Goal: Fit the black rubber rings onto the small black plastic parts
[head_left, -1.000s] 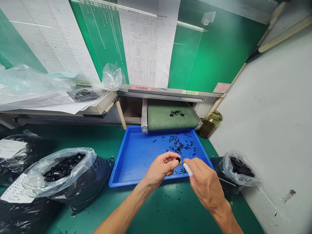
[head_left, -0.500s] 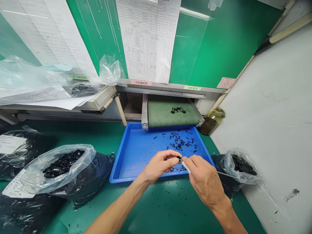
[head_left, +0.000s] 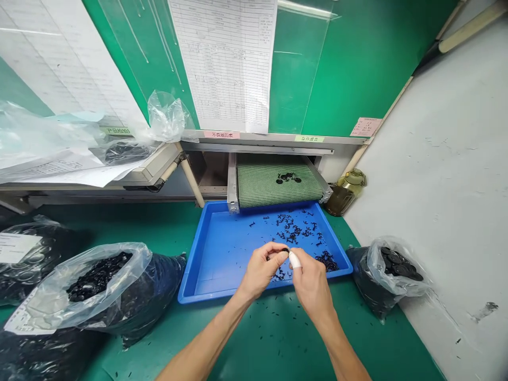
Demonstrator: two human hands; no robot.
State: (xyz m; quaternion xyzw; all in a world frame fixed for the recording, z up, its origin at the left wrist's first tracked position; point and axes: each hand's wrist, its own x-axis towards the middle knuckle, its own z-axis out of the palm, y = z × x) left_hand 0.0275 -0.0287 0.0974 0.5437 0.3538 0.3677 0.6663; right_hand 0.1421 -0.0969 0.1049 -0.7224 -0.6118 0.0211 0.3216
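Over the near edge of a blue tray (head_left: 214,254), my left hand (head_left: 262,269) pinches a small black round part (head_left: 284,250) between thumb and fingers. My right hand (head_left: 311,283) is closed right beside it, one finger wearing a white cot (head_left: 294,260) that touches the part; what else it grips is hidden. Small black scraps (head_left: 296,230) lie scattered in the tray's far right half. More black parts (head_left: 288,178) sit on a green mesh conveyor belt (head_left: 273,186) that ends above the tray.
An open plastic bag of black parts (head_left: 93,278) stands at left, a smaller bag (head_left: 395,264) at right against a white wall. An olive glass bottle (head_left: 345,191) stands beside the belt. Papers hang on the green back panel (head_left: 349,69). Black slivers litter the green mat (head_left: 273,338).
Both hands shifted slightly left and closer together; my right hand's covered finger now meets the part in my left hand. The camera tilted a little.
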